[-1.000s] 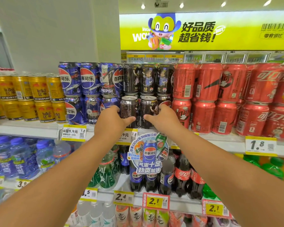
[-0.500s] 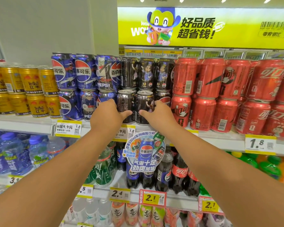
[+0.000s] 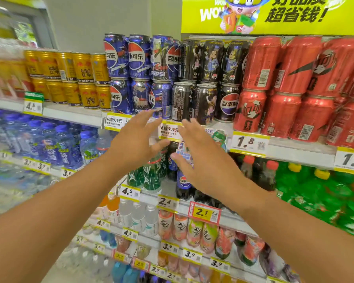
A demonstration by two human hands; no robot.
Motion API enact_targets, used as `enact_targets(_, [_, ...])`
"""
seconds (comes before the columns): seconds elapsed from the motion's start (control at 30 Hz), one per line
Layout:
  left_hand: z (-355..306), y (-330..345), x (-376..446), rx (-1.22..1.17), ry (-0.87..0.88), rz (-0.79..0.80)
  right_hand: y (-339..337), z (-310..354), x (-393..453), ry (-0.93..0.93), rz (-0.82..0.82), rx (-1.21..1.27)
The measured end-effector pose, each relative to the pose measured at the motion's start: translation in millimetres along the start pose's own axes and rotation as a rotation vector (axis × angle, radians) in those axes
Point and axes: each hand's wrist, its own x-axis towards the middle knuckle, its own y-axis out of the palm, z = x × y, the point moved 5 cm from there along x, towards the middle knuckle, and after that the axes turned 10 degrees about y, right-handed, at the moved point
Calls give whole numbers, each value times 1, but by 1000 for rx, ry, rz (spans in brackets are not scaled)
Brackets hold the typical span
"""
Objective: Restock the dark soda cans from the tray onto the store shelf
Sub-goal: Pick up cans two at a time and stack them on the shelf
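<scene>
Two dark soda cans stand side by side at the front of the top shelf [image 3: 251, 140]: the left dark can [image 3: 181, 101] and the right dark can [image 3: 204, 103]. More dark cans are stacked behind and above them. My left hand [image 3: 136, 139] hovers below and in front of the cans, fingers spread, holding nothing. My right hand [image 3: 202, 156] is beside it, also spread and empty, a short way below the shelf edge. The tray is not in view.
Blue Pepsi cans [image 3: 129, 76] fill the shelf to the left, with gold cans [image 3: 80, 78] beyond. Red cola cans [image 3: 294, 88] crowd the right. Bottled drinks [image 3: 184, 180] line the lower shelves. A yellow sign [image 3: 274, 15] hangs above.
Both hands let go of the two dark cans and pulled back and down from the shelf, fingers spreading. The view has swung closer and to the left.
</scene>
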Motion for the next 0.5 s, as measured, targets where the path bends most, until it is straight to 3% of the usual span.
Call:
enact_targets(0.13, [12, 10, -46, 66, 65, 63, 40, 21, -39, -75, 97, -37])
enact_targets(0.3, [41, 32, -115, 46, 81, 146, 122, 31, -63, 8, 204, -126])
enact_targets(0.5, [94, 70, -207, -7, 115, 208, 206, 57, -73, 107, 143, -182])
